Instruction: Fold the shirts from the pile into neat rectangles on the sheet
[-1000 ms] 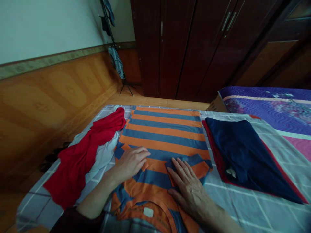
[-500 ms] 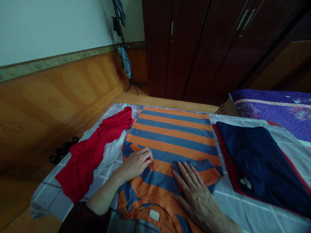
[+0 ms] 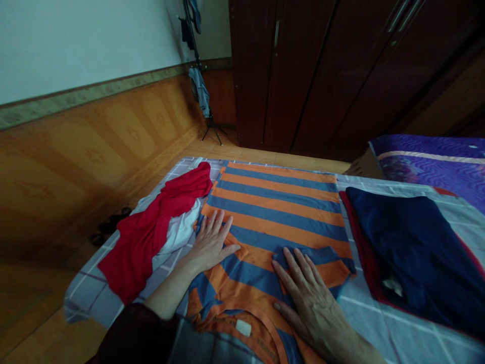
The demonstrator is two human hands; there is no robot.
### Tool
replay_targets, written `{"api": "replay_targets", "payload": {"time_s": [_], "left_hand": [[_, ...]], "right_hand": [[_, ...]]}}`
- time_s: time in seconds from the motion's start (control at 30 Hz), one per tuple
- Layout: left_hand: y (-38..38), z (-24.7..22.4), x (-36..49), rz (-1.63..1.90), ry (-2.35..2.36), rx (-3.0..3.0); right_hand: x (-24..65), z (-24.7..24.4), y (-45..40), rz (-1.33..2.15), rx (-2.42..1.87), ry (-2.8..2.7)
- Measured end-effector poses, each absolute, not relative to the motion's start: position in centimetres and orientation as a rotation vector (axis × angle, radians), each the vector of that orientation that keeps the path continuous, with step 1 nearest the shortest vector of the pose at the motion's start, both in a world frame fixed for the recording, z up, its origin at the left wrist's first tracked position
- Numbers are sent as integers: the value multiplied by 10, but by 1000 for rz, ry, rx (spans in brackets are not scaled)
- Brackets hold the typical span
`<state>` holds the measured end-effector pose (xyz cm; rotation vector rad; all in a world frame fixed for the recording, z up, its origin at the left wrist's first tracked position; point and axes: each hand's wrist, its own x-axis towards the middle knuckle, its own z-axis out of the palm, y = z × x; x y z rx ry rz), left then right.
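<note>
An orange and blue striped T-shirt [image 3: 276, 212] lies spread on the checked cloth, its collar and white label toward me and its hem at the far edge. Both short sleeves are turned inward over the body. My left hand [image 3: 212, 243] rests with fingers spread on the left sleeve. On the right side, my right hand [image 3: 305, 290] lies flat with fingers stretched out, touching the shirt beside the other folded sleeve. Neither hand grips anything.
A crumpled red garment [image 3: 151, 230] over a white one [image 3: 178, 230] lies to the left. Folded dark blue clothing [image 3: 413, 253] sits at right on the checked cloth [image 3: 91, 288]. Beyond stand a dark wardrobe [image 3: 303, 76], a coat stand [image 3: 197, 55] and a purple-covered bed [image 3: 435, 162].
My left hand has let go of the sleeve edge it was pinching and now lies flat with fingers spread on the sleeve. My right hand stays on the shirt; the view has shifted slightly.
</note>
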<state>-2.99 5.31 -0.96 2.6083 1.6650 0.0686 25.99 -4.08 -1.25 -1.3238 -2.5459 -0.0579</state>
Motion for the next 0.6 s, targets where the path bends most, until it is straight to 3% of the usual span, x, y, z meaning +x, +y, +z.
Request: {"api": "replay_targets", "payload": {"time_s": [0.23, 0.37, 0.47, 0.6], "left_hand": [[44, 14, -28, 314, 1599, 2583], [-1, 53, -31, 555, 1171, 2600], [-45, 64, -36, 420, 874, 2626], [-83, 51, -47, 223, 934, 2728]], "right_hand": [[260, -7, -47, -93, -1403, -2426], [256, 17, -73, 96, -1271, -2524], [254, 31, -94, 250, -1063, -2709], [251, 31, -107, 363, -917, -2820]]}}
